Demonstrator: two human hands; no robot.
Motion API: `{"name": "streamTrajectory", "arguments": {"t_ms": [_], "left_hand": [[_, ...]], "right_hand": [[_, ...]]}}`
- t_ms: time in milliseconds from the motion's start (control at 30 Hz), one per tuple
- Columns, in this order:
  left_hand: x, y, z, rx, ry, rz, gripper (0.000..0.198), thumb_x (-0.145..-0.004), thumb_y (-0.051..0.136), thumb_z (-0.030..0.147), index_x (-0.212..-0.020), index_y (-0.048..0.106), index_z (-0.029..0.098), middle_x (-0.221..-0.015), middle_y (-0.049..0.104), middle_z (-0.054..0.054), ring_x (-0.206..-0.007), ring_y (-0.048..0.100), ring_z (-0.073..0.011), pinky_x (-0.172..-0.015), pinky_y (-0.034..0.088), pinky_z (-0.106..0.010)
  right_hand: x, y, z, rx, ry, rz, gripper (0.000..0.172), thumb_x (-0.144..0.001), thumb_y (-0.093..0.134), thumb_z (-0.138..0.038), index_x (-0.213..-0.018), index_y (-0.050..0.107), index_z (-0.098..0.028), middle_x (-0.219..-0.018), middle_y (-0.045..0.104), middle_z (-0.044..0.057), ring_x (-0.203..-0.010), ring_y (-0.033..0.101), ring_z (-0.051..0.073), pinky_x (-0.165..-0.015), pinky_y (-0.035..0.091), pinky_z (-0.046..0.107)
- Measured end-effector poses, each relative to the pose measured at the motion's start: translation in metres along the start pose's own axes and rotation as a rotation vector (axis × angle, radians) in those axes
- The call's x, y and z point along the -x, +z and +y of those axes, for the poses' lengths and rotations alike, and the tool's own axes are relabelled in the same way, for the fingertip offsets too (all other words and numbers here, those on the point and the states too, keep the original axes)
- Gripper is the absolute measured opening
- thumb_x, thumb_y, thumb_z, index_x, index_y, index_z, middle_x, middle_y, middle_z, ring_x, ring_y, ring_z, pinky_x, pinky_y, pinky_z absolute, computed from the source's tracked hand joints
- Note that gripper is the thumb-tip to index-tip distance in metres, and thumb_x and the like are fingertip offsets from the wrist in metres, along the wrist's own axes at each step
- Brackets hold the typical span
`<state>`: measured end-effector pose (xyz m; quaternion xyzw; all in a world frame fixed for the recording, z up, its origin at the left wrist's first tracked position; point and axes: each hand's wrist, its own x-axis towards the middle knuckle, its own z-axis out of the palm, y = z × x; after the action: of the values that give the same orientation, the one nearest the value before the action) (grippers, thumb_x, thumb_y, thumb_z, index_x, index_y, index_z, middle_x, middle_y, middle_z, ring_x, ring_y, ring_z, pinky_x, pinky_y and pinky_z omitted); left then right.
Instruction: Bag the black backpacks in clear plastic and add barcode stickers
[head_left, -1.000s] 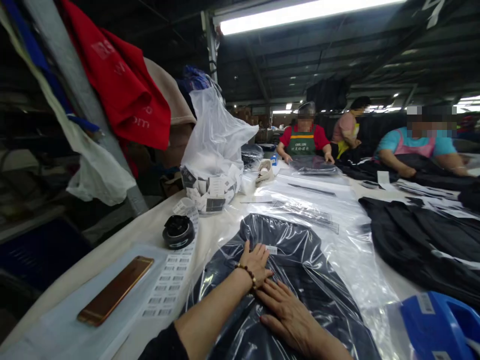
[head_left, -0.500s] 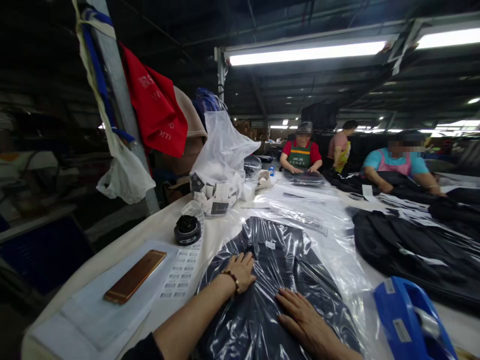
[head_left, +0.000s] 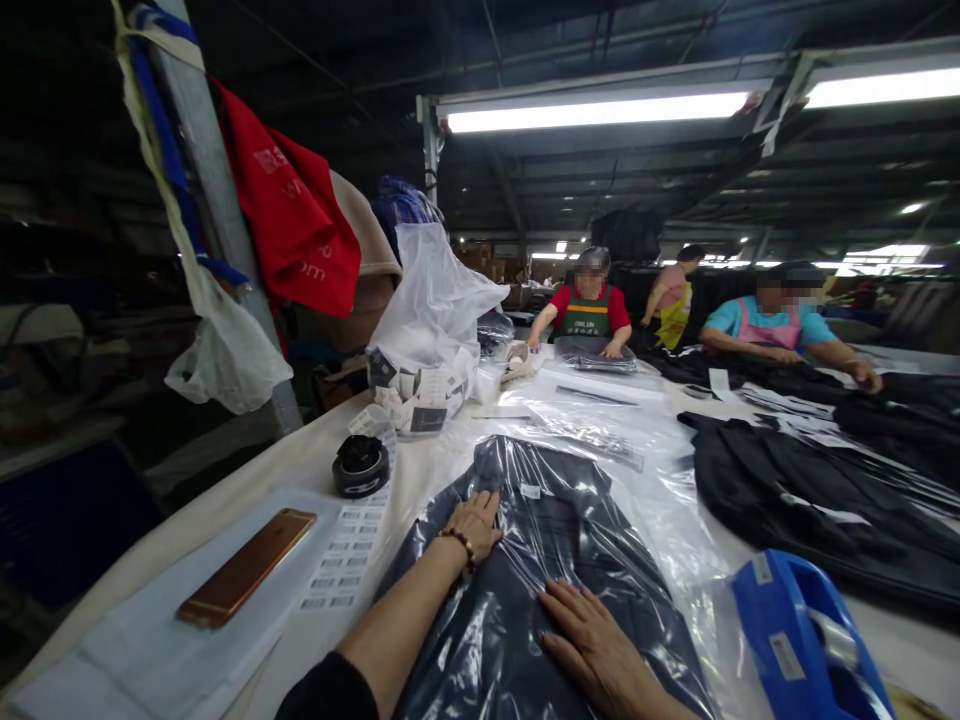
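In the head view, a dark navy garment sealed under clear, glossy plastic film lies flat on the cream cloth-covered desk, directly in front of the person; its film is creased and streaked with bright reflections, and its outline narrows toward the far end. Two bare hands rest on it: the left hand, with a beaded bracelet at the wrist, presses near the garment's left edge, and the right hand lies lower down, to the right. The grip of each is spread flat, palm down, pinching nothing. Around them are one copper-coloured phone on pale translucent sheets, one round black roll, one white strip of barcode labels, one clear plastic bag of black and white paper tags and one blue plastic tape dispenser bearing two white stickers. Black garments lie to the right, too overlapped to count. Three co-workers are beyond. One small white label shows on the navy garment, its print too small to read; a hanging red cloth has white lettering ending in "om", and a green apron carries Latin letters above Chinese characters.
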<state>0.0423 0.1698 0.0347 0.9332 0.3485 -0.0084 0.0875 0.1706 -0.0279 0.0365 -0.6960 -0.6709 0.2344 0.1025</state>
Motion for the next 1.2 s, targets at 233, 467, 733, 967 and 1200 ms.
{"name": "streamTrajectory", "arguments": {"t_ms": [233, 467, 733, 967, 1200], "left_hand": [[-0.005, 0.008, 0.009, 0.007, -0.020, -0.082, 0.060, -0.086, 0.036, 0.033, -0.138, 0.028, 0.006, -0.149, 0.023, -0.015, -0.137, 0.017, -0.0262, -0.111, 0.019, -0.041], [0.010, 0.004, 0.008, -0.020, -0.061, -0.198, 0.067, -0.086, 0.031, 0.042, -0.142, 0.017, 0.008, -0.151, 0.007, -0.013, -0.138, 0.012, -0.0293, -0.110, 0.016, -0.050], [0.047, -0.008, 0.005, -0.028, 0.022, -0.315, 0.066, -0.086, 0.031, 0.045, -0.142, 0.019, 0.011, -0.149, 0.012, -0.016, -0.137, 0.013, -0.0291, -0.108, 0.010, -0.055], [0.126, -0.026, -0.014, 0.074, 0.117, -0.387, 0.061, -0.087, 0.030, 0.052, -0.140, 0.026, 0.024, -0.148, 0.019, -0.010, -0.137, 0.013, -0.0295, -0.107, 0.014, -0.056], [0.160, -0.008, -0.022, 0.136, 0.086, -0.190, 0.055, -0.090, 0.025, 0.053, -0.138, 0.030, 0.029, -0.148, 0.025, -0.004, -0.137, 0.015, -0.0254, -0.110, 0.014, -0.051]], "right_hand": [[0.000, 0.000, 0.000, -0.006, 0.000, -0.009, 0.064, -0.089, 0.024, -0.061, -0.136, 0.037, -0.021, -0.145, 0.030, 0.006, -0.135, 0.023, 0.024, -0.113, 0.010, 0.048], [0.005, -0.003, -0.004, -0.028, -0.015, 0.026, 0.061, -0.090, 0.025, -0.059, -0.136, 0.038, -0.021, -0.145, 0.032, 0.006, -0.135, 0.024, 0.021, -0.113, 0.011, 0.044], [0.009, -0.003, -0.008, 0.069, 0.077, 0.087, 0.064, -0.089, 0.026, -0.060, -0.136, 0.038, -0.018, -0.145, 0.030, 0.011, -0.136, 0.020, 0.024, -0.112, 0.009, 0.047], [0.046, -0.008, -0.015, 0.038, 0.193, -0.022, 0.069, -0.087, 0.022, -0.064, -0.139, 0.031, -0.019, -0.148, 0.021, 0.012, -0.137, 0.011, 0.024, -0.111, 0.006, 0.049], [0.008, -0.023, 0.002, 0.259, 0.225, 0.193, 0.059, -0.090, 0.031, -0.049, -0.138, 0.035, -0.015, -0.144, 0.032, 0.010, -0.134, 0.025, 0.024, -0.111, 0.014, 0.044]]}}
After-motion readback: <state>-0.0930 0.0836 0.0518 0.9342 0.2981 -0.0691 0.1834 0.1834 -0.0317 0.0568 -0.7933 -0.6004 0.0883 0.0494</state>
